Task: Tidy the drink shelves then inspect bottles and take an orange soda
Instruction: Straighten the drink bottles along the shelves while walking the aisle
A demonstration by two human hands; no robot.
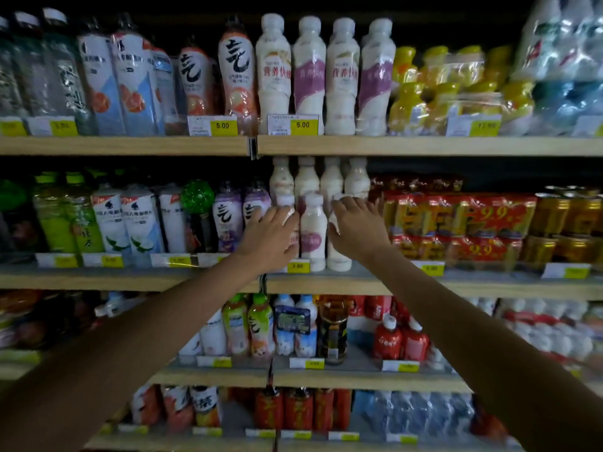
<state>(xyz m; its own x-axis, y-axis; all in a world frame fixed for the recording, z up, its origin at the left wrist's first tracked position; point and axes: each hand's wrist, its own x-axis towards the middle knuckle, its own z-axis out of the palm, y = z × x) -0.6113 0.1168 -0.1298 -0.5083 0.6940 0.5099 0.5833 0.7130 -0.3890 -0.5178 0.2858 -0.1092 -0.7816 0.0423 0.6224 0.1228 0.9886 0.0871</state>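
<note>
Small white milk-drink bottles stand in rows on the second shelf (326, 282). My left hand (272, 238) wraps around the front left white bottle (287, 203), covering most of it. My right hand (357, 228) curls around the front right white bottle (336, 256). Between the two hands stands a third white bottle with a pink label (312, 233), untouched. More white bottles (306, 177) stand behind them. Orange-labelled soda bottles (238, 76) stand on the top shelf.
Tall white bottles (308, 73) fill the top shelf above. Red multipacks (456, 220) and gold cans (567, 223) sit to the right of my hands, purple and white-labelled bottles (228, 216) to the left. Lower shelves hold more drinks.
</note>
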